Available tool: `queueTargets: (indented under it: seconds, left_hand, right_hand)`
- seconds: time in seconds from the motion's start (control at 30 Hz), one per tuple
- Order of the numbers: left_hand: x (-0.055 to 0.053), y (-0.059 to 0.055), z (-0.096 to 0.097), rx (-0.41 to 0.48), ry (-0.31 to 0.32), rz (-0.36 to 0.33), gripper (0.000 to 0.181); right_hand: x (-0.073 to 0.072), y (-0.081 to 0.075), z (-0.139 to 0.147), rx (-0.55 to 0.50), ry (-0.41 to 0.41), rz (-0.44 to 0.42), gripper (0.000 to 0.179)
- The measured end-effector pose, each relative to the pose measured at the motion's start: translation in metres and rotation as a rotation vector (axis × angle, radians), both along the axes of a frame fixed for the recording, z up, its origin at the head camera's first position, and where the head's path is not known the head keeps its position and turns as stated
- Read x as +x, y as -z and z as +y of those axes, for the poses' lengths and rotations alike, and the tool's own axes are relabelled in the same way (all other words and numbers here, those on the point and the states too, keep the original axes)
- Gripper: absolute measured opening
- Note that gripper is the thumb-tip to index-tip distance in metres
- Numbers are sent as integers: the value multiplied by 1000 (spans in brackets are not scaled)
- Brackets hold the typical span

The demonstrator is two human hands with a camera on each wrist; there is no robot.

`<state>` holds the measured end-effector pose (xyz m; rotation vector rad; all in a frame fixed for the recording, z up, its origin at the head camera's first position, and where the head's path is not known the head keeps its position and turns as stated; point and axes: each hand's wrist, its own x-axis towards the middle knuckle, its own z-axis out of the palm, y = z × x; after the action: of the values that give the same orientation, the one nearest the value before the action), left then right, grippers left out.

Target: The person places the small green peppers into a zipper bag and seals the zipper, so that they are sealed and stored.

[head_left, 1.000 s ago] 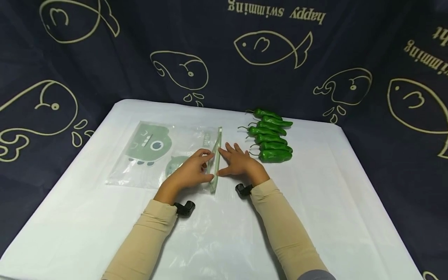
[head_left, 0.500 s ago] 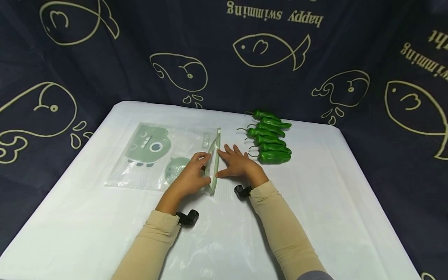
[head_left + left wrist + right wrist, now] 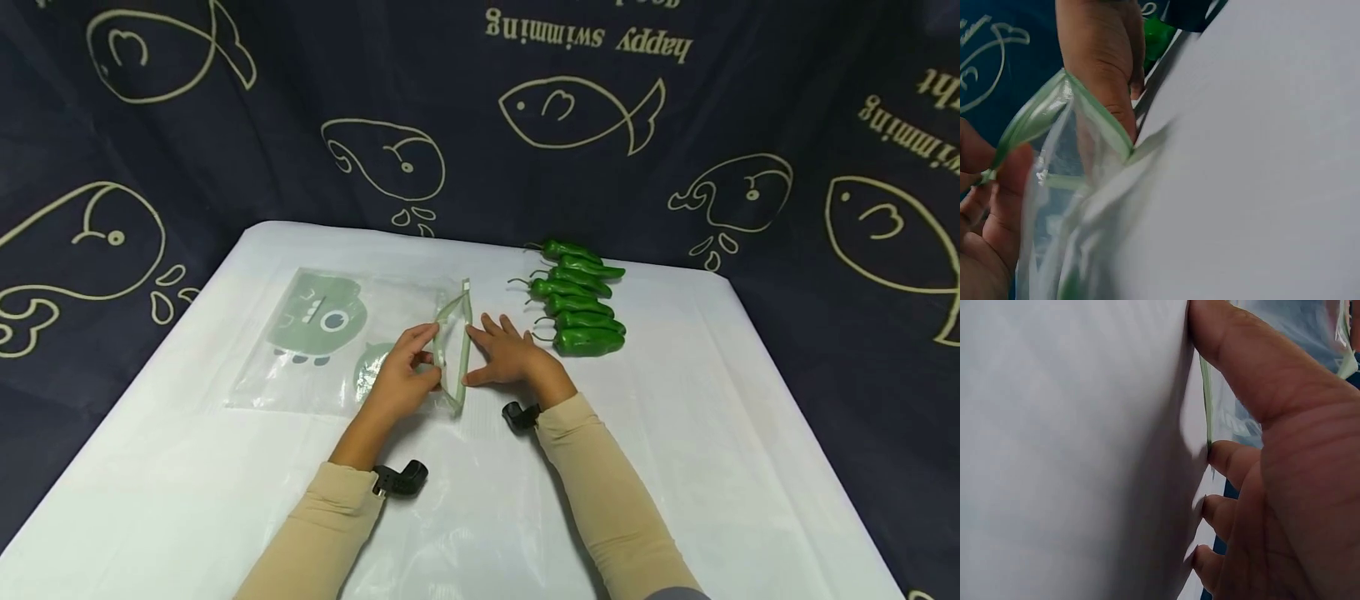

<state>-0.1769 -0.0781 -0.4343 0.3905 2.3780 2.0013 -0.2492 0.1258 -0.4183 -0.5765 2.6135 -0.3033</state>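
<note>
A clear plastic zip bag (image 3: 397,300) with green monster prints lies flat on the table, its green-edged mouth facing right. My left hand (image 3: 401,379) pinches the upper lip of the mouth and holds it raised; the left wrist view shows the fingertips on the green strip (image 3: 1022,125). My right hand (image 3: 513,354) rests with spread fingers on the lower lip, pressing it to the table. In the right wrist view its thumb and index finger touch the green edge (image 3: 1207,400). The mouth gapes between both hands.
Several green peppers (image 3: 577,325) lie in a stacked row at the back right, just beyond my right hand. White cloth covers the table (image 3: 675,433). A dark curtain (image 3: 465,175) with fish drawings hangs behind its far edge.
My left hand has moved slightly left, drawing the upper lip away from the lower one, so the mouth gapes wider. The right hand stays at the lower lip.
</note>
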Motion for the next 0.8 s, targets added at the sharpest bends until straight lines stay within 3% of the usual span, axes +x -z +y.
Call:
queueTargets:
  seconds: [0.23, 0.63, 0.8]
  left_hand:
    - [3, 3, 1, 139, -35, 7, 66]
    - [-1, 2, -2, 391, -84, -63, 62]
    - [0, 0, -2, 394, -68, -52, 62]
  right_hand:
    - [2, 2, 1, -8, 8, 10, 98]
    - [1, 1, 2, -2, 11, 14, 97]
    - [2, 2, 2, -30, 16, 21, 97]
